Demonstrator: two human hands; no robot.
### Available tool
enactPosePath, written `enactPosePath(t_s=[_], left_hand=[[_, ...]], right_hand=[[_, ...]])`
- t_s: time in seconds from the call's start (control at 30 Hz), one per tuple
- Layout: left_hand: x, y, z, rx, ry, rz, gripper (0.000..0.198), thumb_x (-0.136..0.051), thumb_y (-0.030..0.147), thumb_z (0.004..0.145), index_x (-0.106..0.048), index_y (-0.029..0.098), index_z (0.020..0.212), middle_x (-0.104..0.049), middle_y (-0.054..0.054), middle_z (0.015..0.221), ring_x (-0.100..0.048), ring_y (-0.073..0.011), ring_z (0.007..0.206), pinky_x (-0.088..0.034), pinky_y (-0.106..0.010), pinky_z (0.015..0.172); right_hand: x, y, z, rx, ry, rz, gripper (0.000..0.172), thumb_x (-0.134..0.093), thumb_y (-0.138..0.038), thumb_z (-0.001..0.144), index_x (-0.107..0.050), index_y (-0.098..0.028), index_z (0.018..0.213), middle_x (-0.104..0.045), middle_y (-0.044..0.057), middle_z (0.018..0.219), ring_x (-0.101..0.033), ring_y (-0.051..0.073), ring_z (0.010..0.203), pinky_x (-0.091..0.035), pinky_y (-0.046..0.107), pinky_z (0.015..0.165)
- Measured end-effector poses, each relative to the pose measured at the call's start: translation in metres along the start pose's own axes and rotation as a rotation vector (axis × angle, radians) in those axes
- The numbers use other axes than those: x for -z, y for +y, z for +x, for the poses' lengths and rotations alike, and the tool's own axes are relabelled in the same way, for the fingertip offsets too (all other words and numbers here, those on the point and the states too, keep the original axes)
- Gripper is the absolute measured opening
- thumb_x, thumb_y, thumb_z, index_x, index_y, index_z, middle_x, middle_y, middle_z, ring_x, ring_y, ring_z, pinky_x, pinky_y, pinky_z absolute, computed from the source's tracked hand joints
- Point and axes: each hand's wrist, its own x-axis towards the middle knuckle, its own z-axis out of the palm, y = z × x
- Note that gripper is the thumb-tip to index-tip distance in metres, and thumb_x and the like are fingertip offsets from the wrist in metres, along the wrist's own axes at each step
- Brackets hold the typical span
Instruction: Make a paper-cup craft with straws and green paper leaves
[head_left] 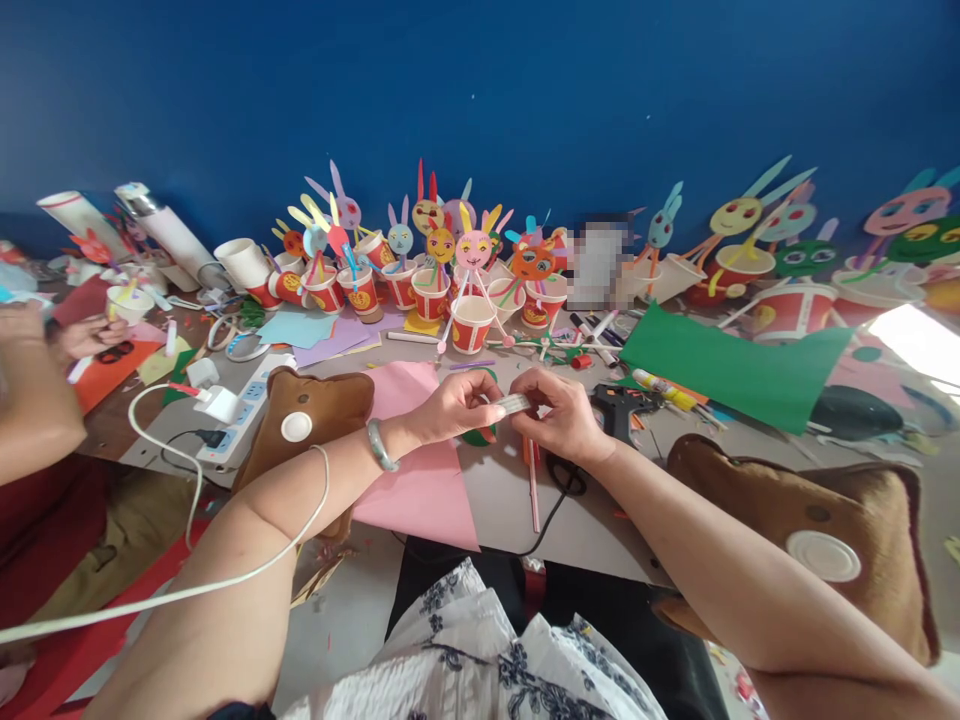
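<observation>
Head view: I see both hands meet low over the counter (495, 500). Left hand (450, 405) & right hand (566, 418) each pinch one end of a small pale strip (514, 403), so both grips are clenched on it, just above a green paper disc (480, 436) & a pink sheet (420, 480). Pink straw (533, 490) lies below the right hand, w/ a glue gun (626, 405) just beside it. A row of finished rabbit cups (471, 300) stands at the back, so much looks done. Strip, disc & straw look not yet joined, I judge. Co-worker's hand (90, 335) is at far left.
</observation>
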Motion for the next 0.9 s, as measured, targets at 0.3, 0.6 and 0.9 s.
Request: enactPosePath(t_s=[0.3, 0.6, 0.9], left_hand=[[0.0051, -0.0013, 0.0008, -0.005, -0.051, 0.019, 0.044, -0.079, 0.049, 0.074, -0.054, 0.016, 0.089, -0.062, 0.001, 0.080, -0.068, -0.0116, 0.061, -0.054, -0.022, 0.053], [0.0045, -0.0017, -0.0002, -0.036, -0.044, 0.045, 0.042, -0.075, 0.050, 0.079, -0.054, 0.016, 0.091, -0.060, 0.001, 0.080, -0.068, -0.0106, 0.061, -0.050, -0.018, 0.052], [0.0021, -0.0010, 0.0006, -0.074, 0.016, 0.064, 0.039, -0.071, 0.051, 0.081, -0.057, 0.015, 0.092, -0.057, 0.003, 0.074, -0.061, -0.0077, 0.056, -0.054, -0.021, 0.055]], right_hand=[[0.0006, -0.0014, -0.0008, 0.044, 0.017, -0.001, 0.014, -0.060, -0.015, 0.067, -0.056, -0.021, 0.079, -0.059, -0.001, 0.069, -0.048, 0.011, 0.055, -0.041, 0.025, 0.054], [-0.0006, -0.0019, -0.0007, -0.036, 0.020, 0.026, 0.015, -0.061, -0.015, 0.066, -0.056, -0.021, 0.078, -0.060, 0.000, 0.070, -0.049, 0.011, 0.057, -0.042, 0.025, 0.054], [-0.0003, -0.0018, -0.0001, -0.044, 0.041, 0.051, 0.014, -0.062, -0.015, 0.067, -0.055, -0.021, 0.078, -0.062, 0.001, 0.072, -0.051, 0.012, 0.058, -0.043, 0.026, 0.054]])
